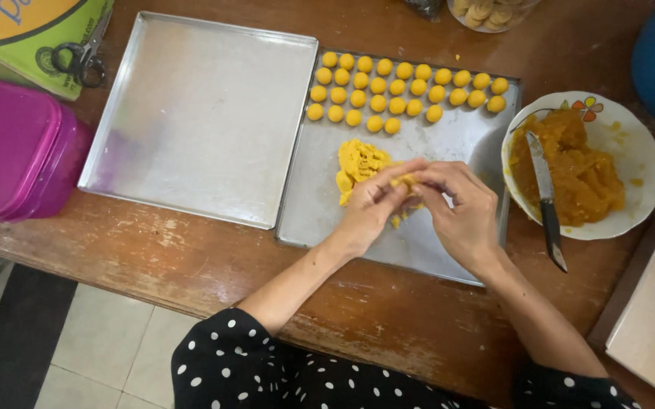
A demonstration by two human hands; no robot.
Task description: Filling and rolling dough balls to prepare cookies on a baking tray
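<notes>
Pinched a small piece of yellow dough (405, 182) between left hand (373, 203) and right hand (460, 208) above a metal baking tray (449, 144) on the wooden worktop (191, 261). Beyond lay a dough lump (358, 163); farther back, rows of dough balls (403, 87).

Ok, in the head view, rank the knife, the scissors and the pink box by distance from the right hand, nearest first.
From the right hand:
1. Knife, just to its right, resting in the bowl.
2. Pink box, far left on the table edge.
3. Scissors, far top-left corner; close to the box's distance.
</notes>
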